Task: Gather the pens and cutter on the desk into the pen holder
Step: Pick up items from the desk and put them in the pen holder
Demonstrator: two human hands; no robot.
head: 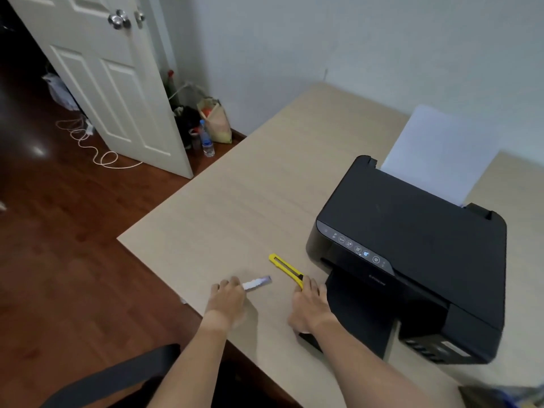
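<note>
A yellow cutter (284, 268) lies slantwise on the light wooden desk (250, 201), just left of the printer. My right hand (309, 301) covers its near end, fingers closed around it. A white pen with a purple tip (257, 283) sticks out to the right from under my left hand (228, 298), whose fingers are curled over its near end. The pen is blurred. No pen holder shows in this view.
A black printer (412, 251) with white paper (441, 151) in its rear feed fills the desk's right side. A dark chair back (117, 375) is at the lower left. Beyond the desk's left edge are a wood floor, an open white door (117, 83), bags and a bottle.
</note>
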